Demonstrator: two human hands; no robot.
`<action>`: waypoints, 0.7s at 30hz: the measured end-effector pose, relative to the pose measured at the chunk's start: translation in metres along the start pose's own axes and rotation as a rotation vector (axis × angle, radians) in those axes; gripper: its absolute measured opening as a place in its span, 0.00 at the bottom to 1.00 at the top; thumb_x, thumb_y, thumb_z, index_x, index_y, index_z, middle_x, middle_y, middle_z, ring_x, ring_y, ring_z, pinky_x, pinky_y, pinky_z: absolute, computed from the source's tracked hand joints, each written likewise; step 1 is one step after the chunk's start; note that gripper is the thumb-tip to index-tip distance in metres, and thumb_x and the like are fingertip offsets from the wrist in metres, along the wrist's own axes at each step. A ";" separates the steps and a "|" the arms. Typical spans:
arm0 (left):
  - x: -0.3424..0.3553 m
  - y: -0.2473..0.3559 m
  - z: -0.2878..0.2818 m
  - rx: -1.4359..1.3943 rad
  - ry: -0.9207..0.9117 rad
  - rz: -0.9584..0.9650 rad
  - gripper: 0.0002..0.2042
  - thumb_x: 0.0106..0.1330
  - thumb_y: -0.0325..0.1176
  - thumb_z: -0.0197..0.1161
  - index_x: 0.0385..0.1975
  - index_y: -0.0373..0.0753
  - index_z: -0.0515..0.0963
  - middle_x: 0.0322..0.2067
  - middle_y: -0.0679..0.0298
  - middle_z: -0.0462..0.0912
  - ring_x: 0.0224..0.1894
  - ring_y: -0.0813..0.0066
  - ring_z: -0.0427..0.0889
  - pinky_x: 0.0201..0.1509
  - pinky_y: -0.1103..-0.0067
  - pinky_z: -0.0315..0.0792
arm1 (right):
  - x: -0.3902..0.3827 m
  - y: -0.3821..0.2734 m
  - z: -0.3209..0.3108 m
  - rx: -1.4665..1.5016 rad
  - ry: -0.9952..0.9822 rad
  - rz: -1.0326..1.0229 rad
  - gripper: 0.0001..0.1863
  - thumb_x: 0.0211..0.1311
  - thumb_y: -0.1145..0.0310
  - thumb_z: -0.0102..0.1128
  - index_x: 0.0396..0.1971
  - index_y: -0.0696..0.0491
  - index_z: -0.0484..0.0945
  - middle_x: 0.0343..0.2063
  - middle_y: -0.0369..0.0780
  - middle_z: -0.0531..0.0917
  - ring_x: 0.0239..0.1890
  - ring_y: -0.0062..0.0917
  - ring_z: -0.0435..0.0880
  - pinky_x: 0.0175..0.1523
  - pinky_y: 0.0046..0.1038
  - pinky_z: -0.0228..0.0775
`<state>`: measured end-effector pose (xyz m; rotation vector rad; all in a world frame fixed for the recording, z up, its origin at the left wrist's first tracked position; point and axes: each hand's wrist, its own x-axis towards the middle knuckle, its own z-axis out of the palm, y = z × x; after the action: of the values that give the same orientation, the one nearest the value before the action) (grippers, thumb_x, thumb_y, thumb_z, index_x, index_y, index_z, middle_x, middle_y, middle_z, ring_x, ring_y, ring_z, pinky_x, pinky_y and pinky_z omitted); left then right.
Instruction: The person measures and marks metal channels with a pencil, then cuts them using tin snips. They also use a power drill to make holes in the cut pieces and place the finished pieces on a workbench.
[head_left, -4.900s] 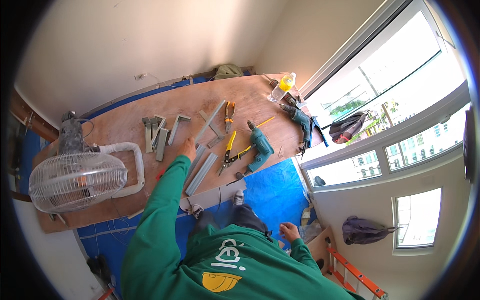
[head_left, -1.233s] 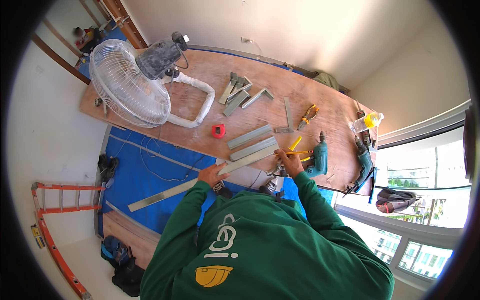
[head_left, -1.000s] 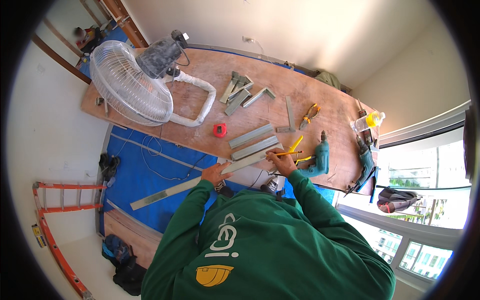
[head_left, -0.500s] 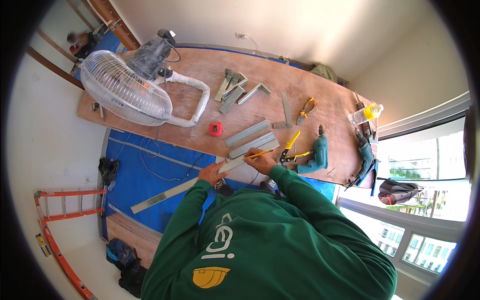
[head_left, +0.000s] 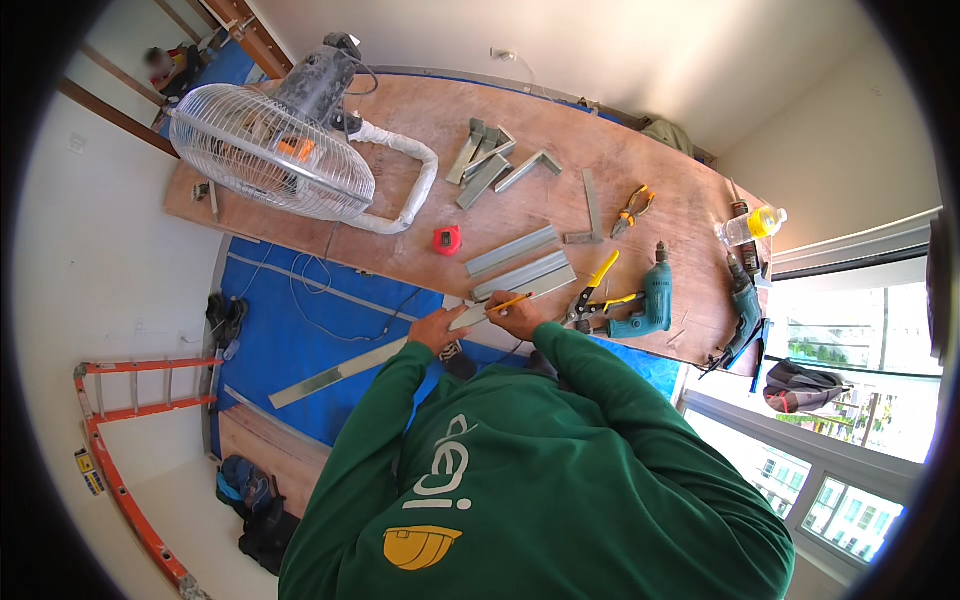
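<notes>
My left hand (head_left: 432, 330) is closed on a long, pale metal strip (head_left: 335, 372) that crosses the front edge of the plywood table (head_left: 400, 120). My right hand (head_left: 513, 318) grips a yellow pencil (head_left: 515, 300) against the strip. Two short metal channels (head_left: 512, 250) lie just beyond, with a red tape measure (head_left: 446, 239) to their left. Right of my hands are yellow-handled snips (head_left: 603, 268) and a teal drill (head_left: 655, 295). A metal square (head_left: 590, 205), orange-black pliers (head_left: 632, 210) and several bent metal pieces (head_left: 485, 180) lie farther back.
A fan (head_left: 265, 150) stands at the table's left. A bottle (head_left: 750, 225) and second drill (head_left: 742, 305) are at the right. An orange ladder (head_left: 150, 365), cables, shoes and bags (head_left: 260, 510) are lower left. Another person (head_left: 170, 70) is beyond the left doorway.
Since the earliest frame, the long strip has come into my hands and my right hand has taken the pencil. Over the last second, my right hand has moved left along the strip.
</notes>
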<state>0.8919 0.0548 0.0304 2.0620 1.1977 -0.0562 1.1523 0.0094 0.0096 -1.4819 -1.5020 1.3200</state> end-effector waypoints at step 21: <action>0.004 -0.011 0.008 -0.036 0.047 0.069 0.35 0.68 0.67 0.64 0.70 0.55 0.76 0.45 0.55 0.84 0.48 0.52 0.85 0.52 0.59 0.77 | 0.001 0.001 0.007 0.006 0.043 -0.029 0.10 0.66 0.66 0.69 0.40 0.57 0.83 0.32 0.44 0.86 0.36 0.32 0.83 0.44 0.35 0.76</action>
<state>0.8883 0.0563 0.0165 2.0818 1.1463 0.0458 1.1462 0.0092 0.0061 -1.4705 -1.4854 1.2664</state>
